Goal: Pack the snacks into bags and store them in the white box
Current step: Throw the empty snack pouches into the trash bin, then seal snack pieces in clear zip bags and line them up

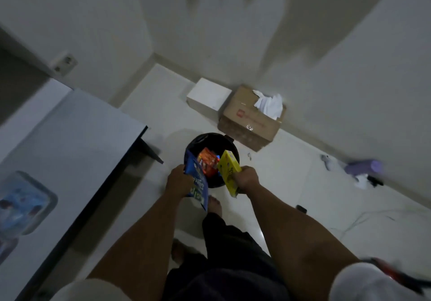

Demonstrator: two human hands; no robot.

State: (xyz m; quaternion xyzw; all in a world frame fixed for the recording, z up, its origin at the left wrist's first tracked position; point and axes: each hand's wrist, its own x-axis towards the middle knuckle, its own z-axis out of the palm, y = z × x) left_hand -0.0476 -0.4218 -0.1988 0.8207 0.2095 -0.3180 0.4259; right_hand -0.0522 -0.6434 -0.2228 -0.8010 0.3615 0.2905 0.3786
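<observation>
Left hand [180,179] gripping a blue snack packet [198,183], right hand [247,179] gripping a yellow snack box [229,172], both held over the open black bag [211,142] on the pale floor. Inside the bag, an orange snack packet [208,162] between the blue and the yellow one. Farther back by the wall, the closed white box [208,96], touching a brown cardboard box [249,120]; at left, a white table [70,142].
</observation>
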